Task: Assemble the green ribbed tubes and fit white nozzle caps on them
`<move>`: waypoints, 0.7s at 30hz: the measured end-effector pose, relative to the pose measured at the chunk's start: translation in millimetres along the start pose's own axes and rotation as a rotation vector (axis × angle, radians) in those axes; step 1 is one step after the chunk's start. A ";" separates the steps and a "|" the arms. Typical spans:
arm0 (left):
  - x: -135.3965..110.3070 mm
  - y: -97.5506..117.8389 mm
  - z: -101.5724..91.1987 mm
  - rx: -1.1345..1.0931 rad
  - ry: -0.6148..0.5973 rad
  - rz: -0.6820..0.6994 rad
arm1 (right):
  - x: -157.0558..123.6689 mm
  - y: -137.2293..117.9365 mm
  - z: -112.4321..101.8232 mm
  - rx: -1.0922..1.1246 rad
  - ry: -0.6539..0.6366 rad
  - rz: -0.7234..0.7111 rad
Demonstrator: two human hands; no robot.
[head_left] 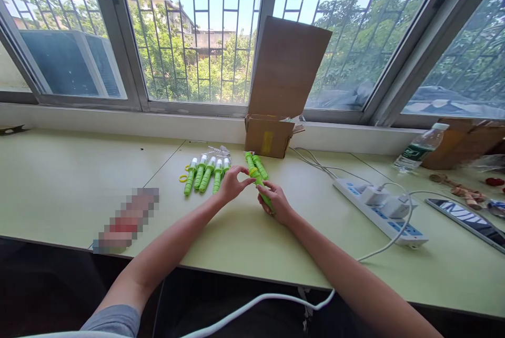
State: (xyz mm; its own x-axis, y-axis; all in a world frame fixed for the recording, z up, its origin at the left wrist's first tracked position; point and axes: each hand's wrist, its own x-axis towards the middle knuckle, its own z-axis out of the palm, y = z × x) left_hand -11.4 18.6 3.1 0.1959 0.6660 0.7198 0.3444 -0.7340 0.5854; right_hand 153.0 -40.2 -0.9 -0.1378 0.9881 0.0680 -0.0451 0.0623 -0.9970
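My right hand (276, 204) is wrapped round the lower part of a green ribbed tube (258, 178), which slants away from me over the table. Thumb and forefinger of my left hand (232, 184) pinch at the tube's upper end, beside a yellow ring (253, 171) there. Just behind it lie more green tubes (260, 167), partly covered by the held one. To the left of my left hand several similar green tubes with white tops (200, 176) lie side by side. Loose yellow rings (183, 178) are at their left edge.
An open cardboard box (265, 135) stands against the window sill. Small clear plastic pieces (223, 151) lie behind the tubes. At right are a power strip (381, 215) with chargers and cables, a phone (467, 222) and a water bottle (421, 147). A blurred patch (128, 220) sits at left.
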 end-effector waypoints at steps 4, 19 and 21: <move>-0.9 1.1 1.6 -0.043 0.006 -0.046 | 1.0 0.9 0.7 -0.014 0.005 -0.005; 2.8 2.3 2.2 -0.343 -0.031 -0.248 | 0.9 5.2 2.4 -0.068 0.002 -0.051; 2.8 1.6 2.4 -0.305 -0.022 -0.228 | 0.8 5.4 3.2 -0.088 0.009 -0.058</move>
State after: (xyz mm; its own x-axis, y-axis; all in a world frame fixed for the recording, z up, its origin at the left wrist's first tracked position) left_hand -8.0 19.7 5.1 0.1668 0.8173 0.5515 0.0927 -0.5699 0.8165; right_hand 149.4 -39.5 -6.1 -0.1288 0.9837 0.1253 0.0346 0.1307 -0.9908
